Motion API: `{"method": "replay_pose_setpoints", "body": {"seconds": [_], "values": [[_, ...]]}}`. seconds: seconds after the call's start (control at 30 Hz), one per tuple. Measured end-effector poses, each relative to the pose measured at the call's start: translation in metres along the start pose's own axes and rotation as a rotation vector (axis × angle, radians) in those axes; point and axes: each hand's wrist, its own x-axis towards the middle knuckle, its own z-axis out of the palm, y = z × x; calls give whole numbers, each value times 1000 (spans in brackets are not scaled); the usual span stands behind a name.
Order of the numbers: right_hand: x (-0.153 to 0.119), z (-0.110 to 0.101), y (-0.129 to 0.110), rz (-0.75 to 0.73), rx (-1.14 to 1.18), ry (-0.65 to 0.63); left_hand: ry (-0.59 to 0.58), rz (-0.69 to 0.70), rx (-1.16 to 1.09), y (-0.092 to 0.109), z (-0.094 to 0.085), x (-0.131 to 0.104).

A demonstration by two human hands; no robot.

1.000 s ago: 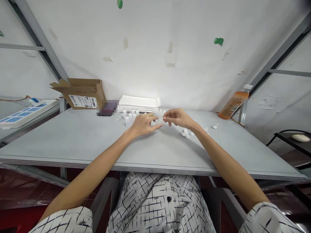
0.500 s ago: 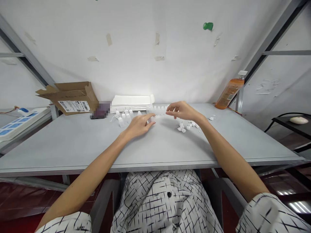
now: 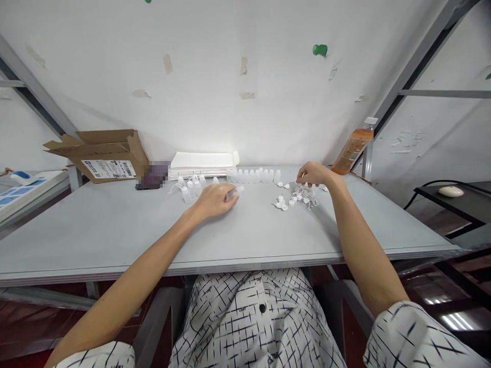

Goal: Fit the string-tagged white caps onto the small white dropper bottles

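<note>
My left hand [image 3: 215,200] is closed around a small translucent plastic bottle [image 3: 235,192], which lies tilted with its narrow end pointing right. To the right, my right hand [image 3: 313,174] has its fingers bent together just above a pile of small white caps with cords [image 3: 305,197]. What its fingertips pinch is too small to make out. A few loose white caps [image 3: 281,203] lie left of that pile. Between the hands, toward the wall, a row of similar translucent bottles [image 3: 255,176] stands upright. Several capped white bottles [image 3: 192,186] are grouped beyond my left hand.
A stack of white flat sheets or boxes [image 3: 203,159] sits against the wall. Left of it are a dark, partly blurred object [image 3: 153,176] and an open cardboard box [image 3: 109,153]. An orange drink bottle [image 3: 353,148] leans at the back right. The grey table's front edge [image 3: 253,261] is near my lap.
My right hand has moved right, from the bottle row to the cap pile. My left hand now has a bottle in its grip, its fingers closer together. The view has shifted slightly.
</note>
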Motion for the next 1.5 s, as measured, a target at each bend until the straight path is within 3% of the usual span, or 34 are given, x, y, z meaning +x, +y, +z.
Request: {"method": "replay_pose_setpoints", "body": {"seconds": [0.13, 0.27, 0.47, 0.63, 0.83, 1.0, 1.13, 1.3, 1.5], "values": [[2, 2, 3, 59, -79, 18, -2, 9, 4, -1, -1, 0], [8, 7, 5, 100, -178, 191, -23, 22, -27, -2, -2, 0], [21, 24, 5, 53, -231, 257, -26, 24, -29, -4, 0, 1], [23, 27, 6, 84, -223, 269, -33, 17, -37, -4, 0, 0], [17, 20, 0, 86, -24, 443, -24, 7, -43, -4, 0, -1], [8, 20, -16, -108, 542, 412, -28, -19, -52, -2, 2, -1], [1, 21, -27, -178, 801, 385, -73, -19, -88, 0, 3, -1], [-8, 23, -41, -262, 952, 295, -87, -31, -160, 4, 3, -1], [-25, 35, -70, -456, 938, 71, -97, -66, -356, 7, 5, 0]]}}
